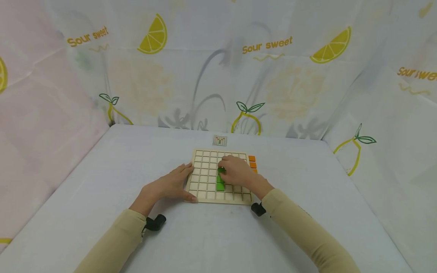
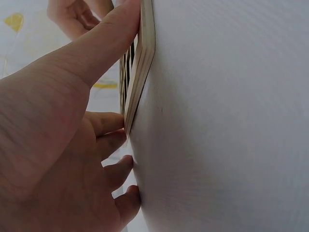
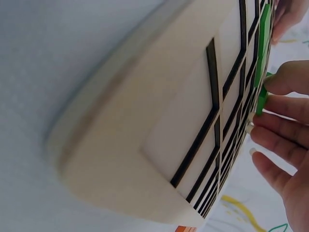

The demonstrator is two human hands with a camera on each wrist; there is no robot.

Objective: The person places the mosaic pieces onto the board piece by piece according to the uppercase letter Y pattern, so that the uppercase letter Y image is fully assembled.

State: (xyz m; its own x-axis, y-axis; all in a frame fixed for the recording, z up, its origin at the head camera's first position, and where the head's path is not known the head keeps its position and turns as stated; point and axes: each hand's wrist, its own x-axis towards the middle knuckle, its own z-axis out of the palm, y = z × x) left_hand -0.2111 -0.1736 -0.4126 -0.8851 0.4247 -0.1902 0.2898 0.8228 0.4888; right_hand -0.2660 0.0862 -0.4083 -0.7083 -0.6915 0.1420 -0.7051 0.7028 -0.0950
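A pale wooden grid board (image 1: pixel 202 184) lies flat on the white table. My left hand (image 1: pixel 172 184) rests at its left side, the thumb on the near left corner and the fingers spread along the left edge. Over the middle of the grid, my right hand (image 1: pixel 238 171) pinches a green square tile (image 3: pixel 262 99) between thumb and index finger. Green tiles (image 1: pixel 220 186) sit in the cells just nearer to me, in the same column. The right hand covers several cells and part of the green column.
Orange tiles (image 1: pixel 252 165) lie in a column along the board's right edge, partly hidden by the right hand. Behind the board lies a small card (image 1: pixel 219 140) with a grid pattern. A lemon-printed curtain (image 1: pixel 191 76) encloses the back and sides of the table.
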